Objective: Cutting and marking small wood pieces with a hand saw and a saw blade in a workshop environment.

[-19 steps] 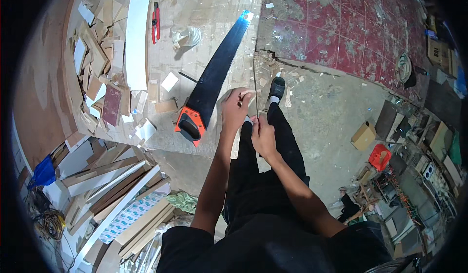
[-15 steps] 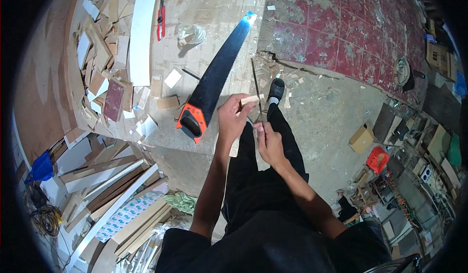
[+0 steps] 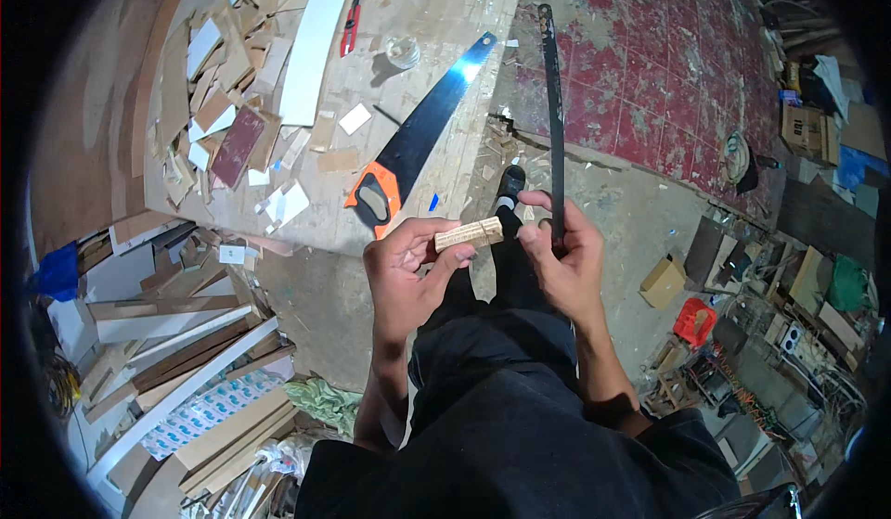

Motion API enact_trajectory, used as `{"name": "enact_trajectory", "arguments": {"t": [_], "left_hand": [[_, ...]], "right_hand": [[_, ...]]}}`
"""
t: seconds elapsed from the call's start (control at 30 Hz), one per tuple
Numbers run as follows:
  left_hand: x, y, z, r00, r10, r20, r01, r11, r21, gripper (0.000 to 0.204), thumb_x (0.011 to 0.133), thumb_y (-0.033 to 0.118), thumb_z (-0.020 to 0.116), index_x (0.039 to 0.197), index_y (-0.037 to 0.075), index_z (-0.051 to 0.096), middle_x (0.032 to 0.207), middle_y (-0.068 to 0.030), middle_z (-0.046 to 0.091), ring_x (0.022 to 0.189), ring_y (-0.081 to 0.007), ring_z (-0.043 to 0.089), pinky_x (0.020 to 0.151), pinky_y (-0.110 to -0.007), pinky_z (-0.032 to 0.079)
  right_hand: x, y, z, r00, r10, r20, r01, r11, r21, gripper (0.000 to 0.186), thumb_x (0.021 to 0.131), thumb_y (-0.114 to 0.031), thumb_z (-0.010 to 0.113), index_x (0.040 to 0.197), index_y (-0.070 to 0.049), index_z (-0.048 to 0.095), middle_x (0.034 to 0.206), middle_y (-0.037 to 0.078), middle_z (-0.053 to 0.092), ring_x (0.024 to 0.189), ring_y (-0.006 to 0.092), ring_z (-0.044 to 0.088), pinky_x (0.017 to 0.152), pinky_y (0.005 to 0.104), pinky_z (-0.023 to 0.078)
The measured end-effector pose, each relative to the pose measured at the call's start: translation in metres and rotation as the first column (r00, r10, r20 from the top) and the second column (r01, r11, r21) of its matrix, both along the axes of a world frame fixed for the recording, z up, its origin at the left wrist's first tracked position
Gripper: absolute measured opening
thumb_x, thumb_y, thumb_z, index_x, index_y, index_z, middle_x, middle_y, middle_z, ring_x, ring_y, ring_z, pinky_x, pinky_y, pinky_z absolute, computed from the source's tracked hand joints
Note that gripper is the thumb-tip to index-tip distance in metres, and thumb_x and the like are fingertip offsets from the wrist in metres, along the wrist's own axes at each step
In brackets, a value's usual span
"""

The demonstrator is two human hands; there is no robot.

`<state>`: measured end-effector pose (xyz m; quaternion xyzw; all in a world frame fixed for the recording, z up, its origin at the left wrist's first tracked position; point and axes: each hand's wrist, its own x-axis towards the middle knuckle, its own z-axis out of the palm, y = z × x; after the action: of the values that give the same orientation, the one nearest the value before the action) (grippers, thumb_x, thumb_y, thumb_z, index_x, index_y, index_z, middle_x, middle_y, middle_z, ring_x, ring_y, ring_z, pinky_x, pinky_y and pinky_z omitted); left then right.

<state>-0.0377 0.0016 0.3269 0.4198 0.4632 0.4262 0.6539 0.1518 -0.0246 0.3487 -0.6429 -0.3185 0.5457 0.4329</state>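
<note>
Between the thumb and fingers of my left hand (image 3: 401, 273) is a small block of pale wood (image 3: 461, 234), held level, with thin dark lines across its face. My right hand (image 3: 574, 264) grips the lower end of a long, narrow dark metal blade (image 3: 554, 115), which stands nearly upright and has a rounded tip with a hole. Block and blade are apart, side by side. Just beyond my left hand lies a handsaw (image 3: 424, 115) with an orange and black handle, flat on the wooden work surface (image 3: 316, 190).
On the work surface are a red utility knife (image 3: 350, 25), a clear glass jar (image 3: 403, 51), a long white strip (image 3: 316, 51) and a heap of offcuts (image 3: 232, 64). Stacked boards (image 3: 186, 343) fill the lower left. A cardboard box (image 3: 663, 282) and red basket (image 3: 694, 322) stand at right.
The dark blade has swung up, from low between my hands to nearly upright in my right hand. My hands have spread apart, and the wooden block is now turned broadside.
</note>
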Motion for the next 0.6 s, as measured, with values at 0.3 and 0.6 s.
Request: {"name": "enact_trajectory", "arguments": {"t": [0.3, 0.6], "left_hand": [[-0.027, -0.036, 0.050, 0.992, -0.079, 0.097, 0.061, 0.984, 0.169, 0.029, 0.085, -0.006, 0.073, 0.112, -0.009, 0.064, 0.097, -0.0142, 0.071, 0.089, -0.0126, 0.067, 0.078, -0.025, 0.055], [-0.003, -0.035, 0.053, 0.995, -0.043, 0.092, 0.026, 0.985, 0.173, 0.031, 0.086, -0.004, 0.072, 0.116, -0.009, 0.064, 0.099, -0.0139, 0.070, 0.088, -0.0140, 0.068, 0.077, -0.025, 0.055]], "right_hand": [[-0.026, -0.025, 0.038, 0.945, 0.263, 0.196, -0.308, 0.918, 0.251, 0.017, 0.091, -0.015, 0.070, 0.095, 0.001, 0.068, 0.064, -0.001, 0.056, 0.057, 0.0055, 0.048, 0.052, 0.0247, 0.038], [-0.015, -0.017, 0.033, 0.957, 0.258, -0.130, -0.205, 0.925, 0.320, 0.025, 0.097, -0.023, 0.065, 0.091, 0.000, 0.063, 0.068, -0.001, 0.059, 0.056, 0.0050, 0.050, 0.050, 0.0228, 0.037]]}}
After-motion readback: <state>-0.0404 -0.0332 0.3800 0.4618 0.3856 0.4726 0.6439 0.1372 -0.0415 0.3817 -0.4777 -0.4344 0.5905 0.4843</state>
